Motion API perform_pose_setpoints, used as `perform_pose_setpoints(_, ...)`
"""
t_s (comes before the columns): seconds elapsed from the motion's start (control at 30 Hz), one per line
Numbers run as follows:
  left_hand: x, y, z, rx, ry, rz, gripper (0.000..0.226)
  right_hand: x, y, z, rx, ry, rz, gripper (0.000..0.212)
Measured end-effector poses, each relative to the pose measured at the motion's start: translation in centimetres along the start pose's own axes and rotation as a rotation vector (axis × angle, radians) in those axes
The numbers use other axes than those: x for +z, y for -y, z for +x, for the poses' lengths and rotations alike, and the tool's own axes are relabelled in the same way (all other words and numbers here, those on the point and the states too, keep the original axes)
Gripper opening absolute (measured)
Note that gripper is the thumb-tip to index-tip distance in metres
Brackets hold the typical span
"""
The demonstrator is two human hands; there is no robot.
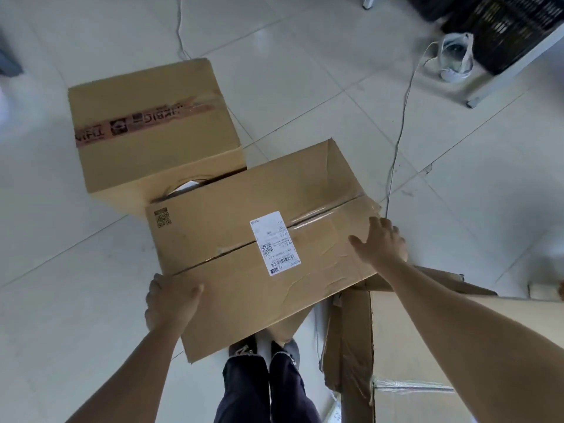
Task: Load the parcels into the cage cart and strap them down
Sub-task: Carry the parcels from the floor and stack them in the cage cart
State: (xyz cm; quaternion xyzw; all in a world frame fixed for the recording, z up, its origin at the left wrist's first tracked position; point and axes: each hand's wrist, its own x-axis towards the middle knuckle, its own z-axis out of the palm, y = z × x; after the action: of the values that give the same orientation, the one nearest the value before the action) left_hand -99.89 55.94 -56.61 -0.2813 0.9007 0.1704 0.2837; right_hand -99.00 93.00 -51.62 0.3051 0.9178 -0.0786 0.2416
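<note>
Labelled parcel (213,215): a large brown carton lay in the middle of the view, just in front of the person, with its broad top face turned up to the camera. Its near edge hid part of the person's shoes (244,346). Whether it was resting on the floor (61,270) could not be told.
Shipping label (274,242): a white sticker sat across the taped centre seam of that top face.
Printed code (162,217): a small square mark sat near the far left corner of the same face.
Left hand (172,300): it gripped the near left corner of the labelled parcel, with the thumb lying on the top face and the fingers curled down over the side.
Right hand (381,242): it was spread wide at the right end of the labelled parcel. The thumb lay flat on the top face and the fingers reached straight toward the end edge, pressing rather than clasping.
Taped parcel (146,96): a second brown carton stood on the floor to the far left, just beside the labelled parcel's far edge. A strip of printed tape (137,123) ran across its top.
Flattened cardboard (351,346): torn sheets lay at the near right, partly under the labelled parcel's right corner.
Legs (259,389): dark trousers showed at the bottom centre.
Cable (399,132): a thin white line trailed over the tiles on the right.
Black crate (503,29): it sat at the top right, well apart from both parcels.
</note>
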Motion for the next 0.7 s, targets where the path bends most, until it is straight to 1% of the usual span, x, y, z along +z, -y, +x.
perform_pose_setpoints(0.07,1.4,-0.2,0.7,-0.078,0.000,-0.097,0.085,1.1,-0.5,1.7,0.013,-0.015,0.015,0.075)
perform_pose_setpoints(0.17,3.1,0.0,1.4,-0.125,-0.021,-0.215,0.083,2.9,-1.2,3.8,0.068,-0.016,0.056,0.081)
perform_pose_setpoints(0.33,3.9,0.8,1.6,-0.111,-0.065,-0.334,0.082,3.8,-0.7,5.6,0.225,-0.011,0.163,0.081)
perform_pose_setpoints(0.4,3.6,0.9,1.6,-0.119,-0.073,-0.354,0.083,3.4,-0.3,5.8,0.255,-0.015,0.184,0.078)
perform_pose_setpoints(0.47,3.1,1.0,1.3,-0.131,-0.080,-0.357,0.083,2.7,0.0,5.7,0.237,-0.052,0.185,0.076)
perform_pose_setpoints(0.6,1.5,2.2,0.3,-0.176,-0.094,-0.358,0.082,0.2,1.2,4.9,0.136,-0.163,0.154,0.075)
perform_pose_setpoints(0.7,-0.2,3.7,-0.5,-0.207,-0.083,-0.369,0.083,-1.9,2.6,3.6,0.093,-0.168,0.107,0.074)
